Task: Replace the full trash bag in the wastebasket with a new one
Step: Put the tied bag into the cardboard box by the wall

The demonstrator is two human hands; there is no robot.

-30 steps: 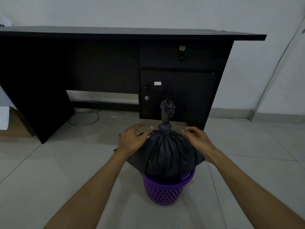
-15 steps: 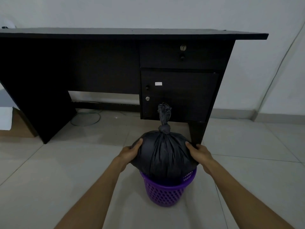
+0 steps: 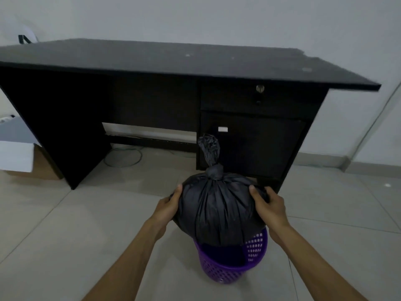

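**Squarely held: full bag between both hands, over the basket**

From the head camera, I see the black trash bag (image 3: 219,211) gripped on both flanks. My left hand (image 3: 167,208) is wrapped around its left side, thumb laid up on the plastic, fingers curling out of sight behind it. My right hand (image 3: 268,206) clasps the right side, thumb and fingers spread and pressed into the bag. Both hands are closed on the bag, not on anything else.

The bag is knotted at the top, and the tail of the knot (image 3: 209,149) stands upright above it. Its bulging body sits above the rim of the purple wastebasket (image 3: 225,269); the lower end reaches down into the opening, and part of the basket's dark inside shows beside it. I cannot tell whether the bag's bottom touches anything inside.

The basket stands on the pale tiled floor (image 3: 76,224), near the front of a dark desk (image 3: 152,59). A closed drawer with a round lock (image 3: 260,88) sits above a cabinet door on the desk's right side. A loop of cable (image 3: 123,157) lies on the floor under the desk, and a cardboard box (image 3: 41,164) rests at the far left.
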